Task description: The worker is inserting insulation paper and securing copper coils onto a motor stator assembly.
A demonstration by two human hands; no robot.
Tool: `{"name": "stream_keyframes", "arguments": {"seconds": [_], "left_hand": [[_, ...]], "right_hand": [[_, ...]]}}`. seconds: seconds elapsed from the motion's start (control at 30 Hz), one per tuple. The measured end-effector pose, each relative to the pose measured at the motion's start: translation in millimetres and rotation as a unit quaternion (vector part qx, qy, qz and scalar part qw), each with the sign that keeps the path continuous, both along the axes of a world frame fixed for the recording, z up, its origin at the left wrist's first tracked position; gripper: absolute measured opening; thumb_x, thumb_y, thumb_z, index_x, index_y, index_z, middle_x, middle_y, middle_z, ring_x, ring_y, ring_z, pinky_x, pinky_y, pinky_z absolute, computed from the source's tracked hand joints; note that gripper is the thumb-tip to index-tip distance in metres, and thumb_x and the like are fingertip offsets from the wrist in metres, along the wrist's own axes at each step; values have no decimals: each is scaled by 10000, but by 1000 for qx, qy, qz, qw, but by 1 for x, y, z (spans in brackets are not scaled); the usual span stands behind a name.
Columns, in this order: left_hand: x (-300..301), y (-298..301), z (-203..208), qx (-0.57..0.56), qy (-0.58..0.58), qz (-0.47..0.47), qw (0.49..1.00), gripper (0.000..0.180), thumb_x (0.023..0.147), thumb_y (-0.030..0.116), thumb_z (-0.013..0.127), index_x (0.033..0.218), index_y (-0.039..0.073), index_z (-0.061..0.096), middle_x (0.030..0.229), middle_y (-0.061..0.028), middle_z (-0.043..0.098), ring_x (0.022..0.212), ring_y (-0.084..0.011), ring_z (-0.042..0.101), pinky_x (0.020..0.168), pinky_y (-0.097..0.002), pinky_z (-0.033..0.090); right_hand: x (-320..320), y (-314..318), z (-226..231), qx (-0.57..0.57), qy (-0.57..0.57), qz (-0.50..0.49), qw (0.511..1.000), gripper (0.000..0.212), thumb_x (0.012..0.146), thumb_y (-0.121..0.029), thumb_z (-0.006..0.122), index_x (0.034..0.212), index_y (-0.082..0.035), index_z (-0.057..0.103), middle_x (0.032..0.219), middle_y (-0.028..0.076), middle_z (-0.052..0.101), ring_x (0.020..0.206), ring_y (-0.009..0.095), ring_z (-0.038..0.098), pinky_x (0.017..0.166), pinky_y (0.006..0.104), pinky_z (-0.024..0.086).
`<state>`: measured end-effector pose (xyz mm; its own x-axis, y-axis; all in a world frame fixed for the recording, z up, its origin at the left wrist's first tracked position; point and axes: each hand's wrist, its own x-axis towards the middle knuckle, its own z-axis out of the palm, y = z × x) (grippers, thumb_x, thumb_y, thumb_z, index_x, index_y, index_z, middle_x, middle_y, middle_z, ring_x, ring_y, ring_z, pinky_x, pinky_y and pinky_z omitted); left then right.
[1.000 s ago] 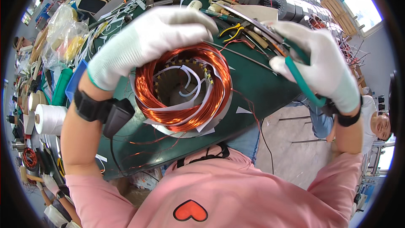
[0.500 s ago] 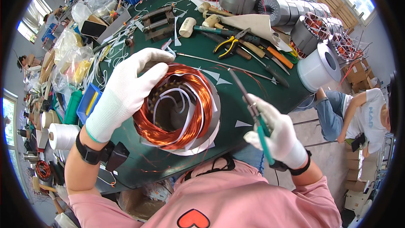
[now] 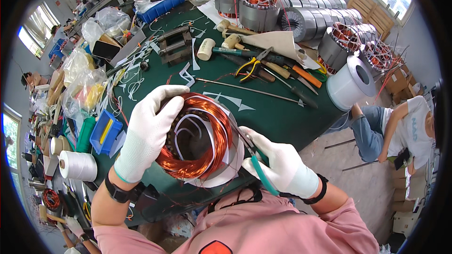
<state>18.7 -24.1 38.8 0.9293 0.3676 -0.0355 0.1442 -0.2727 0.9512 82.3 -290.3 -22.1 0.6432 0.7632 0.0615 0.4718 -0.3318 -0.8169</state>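
A stator with thick copper windings (image 3: 220, 124) stands on the green table in front of me, with white insulating strips between its coils. Curled over its left rim, my left hand (image 3: 149, 134) in a white glove grips the winding. My right hand (image 3: 285, 165), also gloved, is closed around long-nosed pliers (image 3: 262, 171) with green handles. Their slim jaws lie against the right side of the winding; whether they pinch anything there cannot be made out. Bent white strips show inside the stator's bore.
Behind the stator lie a long screwdriver (image 3: 254, 88), yellow-handled pliers (image 3: 253, 66) and a white-headed mallet (image 3: 205, 49). Finished stators (image 3: 259, 14) stand at the back. A white spool (image 3: 343, 87) is at the right edge, a blue bin (image 3: 104, 131) at left. Another person sits at right.
My right hand has moved left with the pliers, bringing their jaws to the winding's right side. My left hand stays on the stator. The view has shifted slightly.
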Motion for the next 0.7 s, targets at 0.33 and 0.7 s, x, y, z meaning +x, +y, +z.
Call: {"name": "stream_keyframes", "arguments": {"seconds": [0.33, 0.7], "left_hand": [[4, 9, -12, -44, -16, -32, 998, 265, 1041, 143, 585, 1228, -26, 664, 1095, -22, 691, 1002, -70, 614, 919, -238, 492], [16, 22, -9, -11, -23, -143, 989, 316, 1096, 214, 490, 1236, -17, 654, 1143, -46, 691, 1041, -84, 626, 954, -250, 497]], "right_hand": [[30, 4, 5, -10, -166, 40, 985, 685, 908, -402, 761, 1462, -76, 524, 821, 189, 692, 730, 367, 706, 627, 402, 554], [43, 6, 71, -169, -277, 89, 942, 634, 919, -442, 722, 1407, -60, 588, 730, 136, 681, 611, 307, 681, 562, 388, 520]]}}
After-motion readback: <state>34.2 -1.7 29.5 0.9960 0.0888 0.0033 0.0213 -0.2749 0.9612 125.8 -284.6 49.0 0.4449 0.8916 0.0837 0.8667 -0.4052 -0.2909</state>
